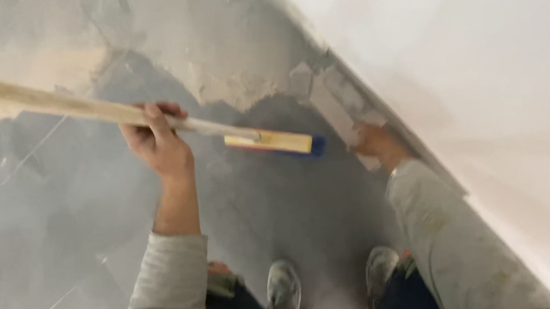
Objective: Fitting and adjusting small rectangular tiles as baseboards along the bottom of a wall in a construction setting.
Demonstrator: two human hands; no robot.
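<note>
Toward ten o'clock of the view, the left hand [156, 141] wraps the wooden broom handle [55, 103], fingers curled over the top and pressed together around it partway down the shaft. The handle runs from nine o'clock, where it leaves the view, down to the yellow broom head [271, 142] near the centre, which has blue bristles [317, 146] showing at its three o'clock end. The head sits low over the dusty grey floor [260, 214], just beside a patch of broken pale plaster [237, 89]; whether it touches the floor I cannot tell.

At three o'clock the right hand [375, 143] is against the foot of the white wall [479, 92], by a strip of loose rubble [340, 107]. It is blurred, and I cannot tell whether that grip is spread or closed on anything.

Two dusty shoes [284, 291] stand at six o'clock.

The broom looks light and stiff, long enough to swing heavy at the head end. Dust may make the bare wood slick, so a hold on the mid-shaft, as now, with a second hand higher up the handle, would likely steady it best.
</note>
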